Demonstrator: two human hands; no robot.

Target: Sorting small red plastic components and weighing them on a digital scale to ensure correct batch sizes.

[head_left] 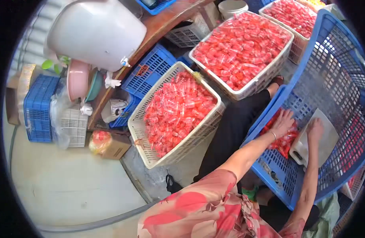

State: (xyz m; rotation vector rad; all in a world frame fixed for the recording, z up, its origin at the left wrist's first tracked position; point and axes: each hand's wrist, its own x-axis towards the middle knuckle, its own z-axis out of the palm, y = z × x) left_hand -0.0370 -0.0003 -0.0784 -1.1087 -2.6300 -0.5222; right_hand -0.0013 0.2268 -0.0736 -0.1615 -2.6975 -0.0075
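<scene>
At frame right, the left hand (283, 122) lies, fingers apart, on red packets (281, 146); right hand (315, 130) touches white board (327, 138), finger closure I cannot tell. Better press softly, board steady.

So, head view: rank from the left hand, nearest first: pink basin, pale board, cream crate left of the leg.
1. Pale board: just right of the left hand.
2. Cream crate: to the left, past the leg.
3. Pink basin: far left.
</scene>
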